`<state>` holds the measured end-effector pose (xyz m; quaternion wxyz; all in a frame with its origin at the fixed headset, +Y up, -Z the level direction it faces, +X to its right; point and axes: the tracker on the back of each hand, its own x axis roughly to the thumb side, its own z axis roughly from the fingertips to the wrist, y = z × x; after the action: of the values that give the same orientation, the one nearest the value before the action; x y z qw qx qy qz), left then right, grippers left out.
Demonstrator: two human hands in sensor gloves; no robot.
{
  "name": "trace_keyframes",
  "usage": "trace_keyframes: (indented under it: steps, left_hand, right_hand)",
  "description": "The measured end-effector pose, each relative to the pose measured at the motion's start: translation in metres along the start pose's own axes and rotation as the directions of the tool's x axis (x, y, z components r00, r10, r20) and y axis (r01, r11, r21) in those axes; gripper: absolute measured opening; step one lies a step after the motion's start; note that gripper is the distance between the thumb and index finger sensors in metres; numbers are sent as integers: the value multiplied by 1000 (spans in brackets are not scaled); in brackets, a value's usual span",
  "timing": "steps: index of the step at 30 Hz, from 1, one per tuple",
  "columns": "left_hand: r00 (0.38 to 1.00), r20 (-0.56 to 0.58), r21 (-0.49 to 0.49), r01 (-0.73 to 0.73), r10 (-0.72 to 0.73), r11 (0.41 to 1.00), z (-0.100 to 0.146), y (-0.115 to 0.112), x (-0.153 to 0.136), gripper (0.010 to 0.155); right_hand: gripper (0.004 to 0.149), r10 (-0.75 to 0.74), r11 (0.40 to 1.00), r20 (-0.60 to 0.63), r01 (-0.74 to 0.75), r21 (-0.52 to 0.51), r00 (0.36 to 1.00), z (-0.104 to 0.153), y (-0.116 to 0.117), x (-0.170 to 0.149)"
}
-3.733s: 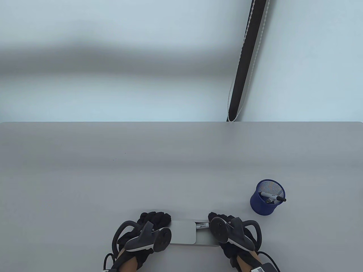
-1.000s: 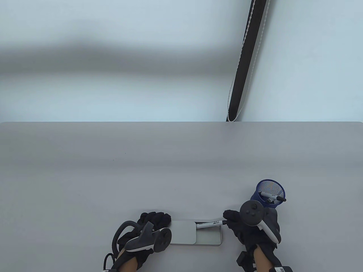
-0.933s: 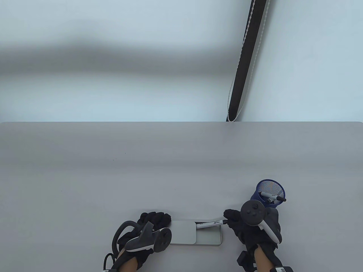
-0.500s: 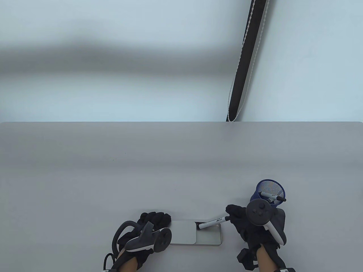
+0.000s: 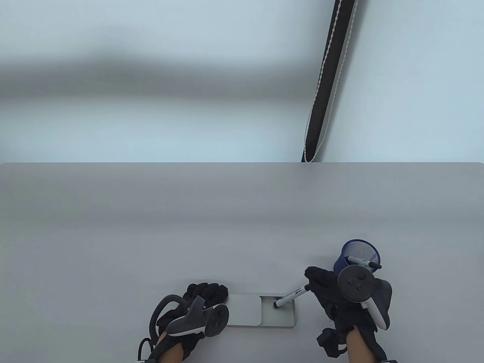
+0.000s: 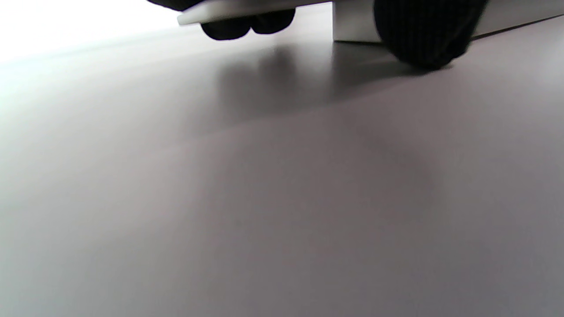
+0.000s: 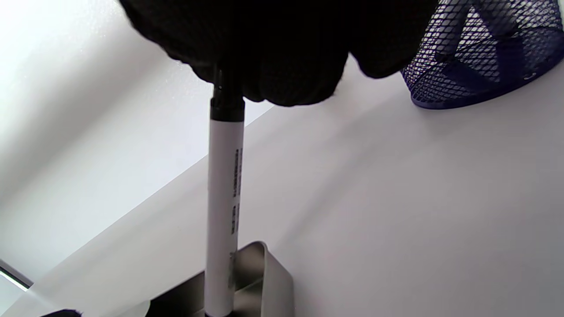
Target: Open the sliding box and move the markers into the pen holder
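Black glove covers the left hand point(image 5: 196, 302), which rests at the left end of the sliding box point(image 5: 278, 321) with its fingers curled around the lid point(image 5: 244, 310); in the left wrist view the fingertips point(image 6: 246, 24) reach under the lid's edge. The lid stands pushed to the left, so the right part of the box is open. Further right, the marker point(image 5: 291, 297) hangs tilted above the open part, its lower end over the tray, and the right hand point(image 5: 329, 291) pinches its upper end. At the far right, the blue mesh pen holder point(image 5: 349, 278) already has at least two markers point(image 5: 365, 262) inside.

I judge the task is well advanced: the box is open, and this marker must go into the holder. Whether more markers lie under the lid I cannot tell.

Half a second ago the marker lay flatter with its tip near the lid; now it is steeper, and the right hand is closer to the holder. The left hand has not moved.
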<state>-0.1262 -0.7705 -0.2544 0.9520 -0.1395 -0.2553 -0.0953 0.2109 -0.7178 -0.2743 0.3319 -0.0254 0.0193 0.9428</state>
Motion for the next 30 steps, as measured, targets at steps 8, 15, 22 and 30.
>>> trace_keyframes:
  steps: [8, 15, 22, 30]
  left_hand:
    - [1000, 0, 0, 0, 0, 1000, 0, 0, 0, 76]
    - [1000, 0, 0, 0, 0, 1000, 0, 0, 0, 76]
    - [1000, 0, 0, 0, 0, 1000, 0, 0, 0, 76]
    - [1000, 0, 0, 0, 0, 1000, 0, 0, 0, 76]
  right_hand:
    - [42, -101, 993, 14, 101, -58, 995, 4, -14, -3]
    - [42, -152, 968, 66, 162, -191, 986, 11, -28, 0]
    - [42, -134, 885, 101, 165, -435, 986, 26, -49, 1]
    - [41, -7, 743, 79, 58, -667, 997, 42, -66, 2]
